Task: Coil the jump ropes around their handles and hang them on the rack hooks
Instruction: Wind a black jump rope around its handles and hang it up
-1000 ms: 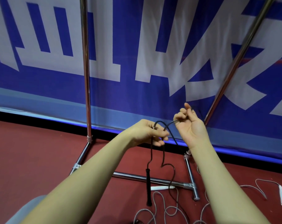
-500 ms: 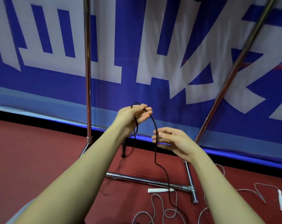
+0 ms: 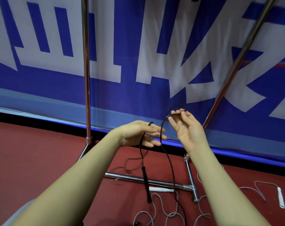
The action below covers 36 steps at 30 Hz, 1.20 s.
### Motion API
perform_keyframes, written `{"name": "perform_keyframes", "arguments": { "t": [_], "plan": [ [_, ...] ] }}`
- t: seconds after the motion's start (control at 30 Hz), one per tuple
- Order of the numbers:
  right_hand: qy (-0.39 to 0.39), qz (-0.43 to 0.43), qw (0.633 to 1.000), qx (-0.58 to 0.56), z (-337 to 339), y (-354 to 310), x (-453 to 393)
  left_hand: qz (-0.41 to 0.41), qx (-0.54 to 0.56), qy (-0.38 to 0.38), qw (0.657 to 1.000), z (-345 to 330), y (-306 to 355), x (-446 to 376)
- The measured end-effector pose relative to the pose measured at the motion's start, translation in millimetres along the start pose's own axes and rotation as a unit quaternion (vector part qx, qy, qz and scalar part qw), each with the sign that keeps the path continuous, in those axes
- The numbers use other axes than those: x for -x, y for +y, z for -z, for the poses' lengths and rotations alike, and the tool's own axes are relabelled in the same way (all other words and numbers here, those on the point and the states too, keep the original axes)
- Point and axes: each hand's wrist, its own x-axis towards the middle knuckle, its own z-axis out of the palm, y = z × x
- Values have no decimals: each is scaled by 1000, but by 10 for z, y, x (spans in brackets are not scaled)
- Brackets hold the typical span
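A black jump rope (image 3: 168,162) hangs between my two hands in front of the metal rack. My left hand (image 3: 138,135) is held flat with fingers spread, and the cord is looped over them. One black handle (image 3: 146,185) dangles below it. My right hand (image 3: 186,128) is raised, palm toward me, pinching the cord between thumb and fingertips. The rest of the cord trails down to the floor. The rack's left upright (image 3: 86,70) and right slanted pole (image 3: 236,62) rise behind; no hooks are in view.
The rack's base bar (image 3: 135,177) and foot (image 3: 191,180) lie on the red floor. A grey rope with white handles (image 3: 161,190) (image 3: 281,199) sprawls on the floor at the lower right. A blue and white banner (image 3: 138,46) covers the wall behind.
My left hand has dropped and flattened out while my right hand rose and took the cord higher. The dangling handle swung back below my left hand.
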Motion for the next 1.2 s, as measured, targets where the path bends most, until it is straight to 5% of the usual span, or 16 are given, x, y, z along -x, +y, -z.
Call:
{"name": "perform_keyframes", "arguments": {
  "t": [0.2, 0.33, 0.6, 0.7, 1.03, 1.2],
  "plan": [
    [51, 4, 998, -33, 78, -31, -42, -80, -5, 43, 996, -94, -18, -87],
    [70, -40, 994, 78, 194, -43, -32, -108, 47, 87, 989, -107, 1, -125],
    [-98, -252, 902, 337, 261, 63, 72, -167, 124, 199, 958, -122, 35, -191],
    [-130, -247, 872, 401, 300, 44, 101, -165, 133, 225, 951, -121, -8, -225],
    [102, -65, 921, 369, 340, 97, 43, -57, 123, 210, 968, -154, -198, -330],
    [113, -11, 967, 229, 179, 112, 69, 23, 69, 123, 990, -302, -386, -351]
  ]
}}
